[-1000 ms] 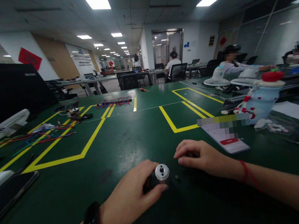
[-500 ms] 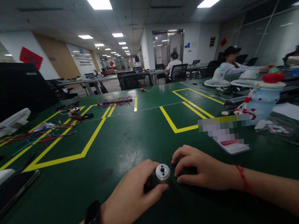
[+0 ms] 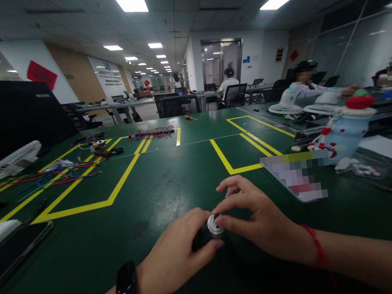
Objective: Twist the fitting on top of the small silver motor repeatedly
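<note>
The left hand (image 3: 176, 258) and right hand (image 3: 260, 223) cover most of the small metal cylinder (image 3: 214, 223); only its silver top shows, and what the right fingertips press there is too small to tell. Both forearms run off the bottom edge. The card (image 3: 296, 177) on the desk (image 3: 171, 179) is blurred out.

Open-plan office with a tiled ceiling (image 3: 178, 9) carrying recessed light panels (image 3: 131, 3); 2 large ones are lit overhead, and smaller ones recede down the corridor. A dark green counter (image 3: 171, 179) is marked with yellow tape lines (image 3: 81, 209). White walls, with a red diamond sign (image 3: 41, 75) at left. Glass doors (image 3: 221, 61) at centre rear. Black office chairs (image 3: 171, 105) stand beyond.
</note>
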### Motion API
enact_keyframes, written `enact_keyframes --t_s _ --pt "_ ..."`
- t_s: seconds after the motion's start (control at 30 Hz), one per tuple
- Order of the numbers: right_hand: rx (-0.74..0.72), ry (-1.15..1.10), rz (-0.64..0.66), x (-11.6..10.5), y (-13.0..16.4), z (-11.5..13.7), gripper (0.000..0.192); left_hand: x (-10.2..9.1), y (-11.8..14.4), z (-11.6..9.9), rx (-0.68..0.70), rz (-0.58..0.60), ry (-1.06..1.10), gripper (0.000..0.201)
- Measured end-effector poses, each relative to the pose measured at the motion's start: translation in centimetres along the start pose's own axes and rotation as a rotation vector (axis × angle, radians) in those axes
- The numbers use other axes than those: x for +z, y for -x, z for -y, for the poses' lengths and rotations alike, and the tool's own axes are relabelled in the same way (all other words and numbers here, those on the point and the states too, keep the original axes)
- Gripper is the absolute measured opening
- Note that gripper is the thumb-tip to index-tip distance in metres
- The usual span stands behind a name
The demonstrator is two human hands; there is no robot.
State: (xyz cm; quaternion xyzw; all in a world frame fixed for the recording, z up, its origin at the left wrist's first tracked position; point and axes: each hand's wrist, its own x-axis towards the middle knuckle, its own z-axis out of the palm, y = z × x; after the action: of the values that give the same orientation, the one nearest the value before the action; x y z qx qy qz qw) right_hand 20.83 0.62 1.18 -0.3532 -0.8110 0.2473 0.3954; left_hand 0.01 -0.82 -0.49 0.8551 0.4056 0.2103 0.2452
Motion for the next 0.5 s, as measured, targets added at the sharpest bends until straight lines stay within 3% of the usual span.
enact_keyframes --t_s 0.2,0.3,0.5 --pt "0.004 0.062 0.096 -0.5 -0.4 0.6 0.01 -0.1 -0.1 -0.1 0.003 0.012 0.007 0.011" --pt "0.024 0.026 0.081 -0.9 -0.4 0.6 0.013 -0.2 -0.1 -0.2 -0.001 0.008 0.01 0.013" --pt "0.41 -0.247 -0.005 -2.4 -0.4 -3.3 0.027 -0.5 0.0 -0.5 -0.007 0.004 0.015 0.014"
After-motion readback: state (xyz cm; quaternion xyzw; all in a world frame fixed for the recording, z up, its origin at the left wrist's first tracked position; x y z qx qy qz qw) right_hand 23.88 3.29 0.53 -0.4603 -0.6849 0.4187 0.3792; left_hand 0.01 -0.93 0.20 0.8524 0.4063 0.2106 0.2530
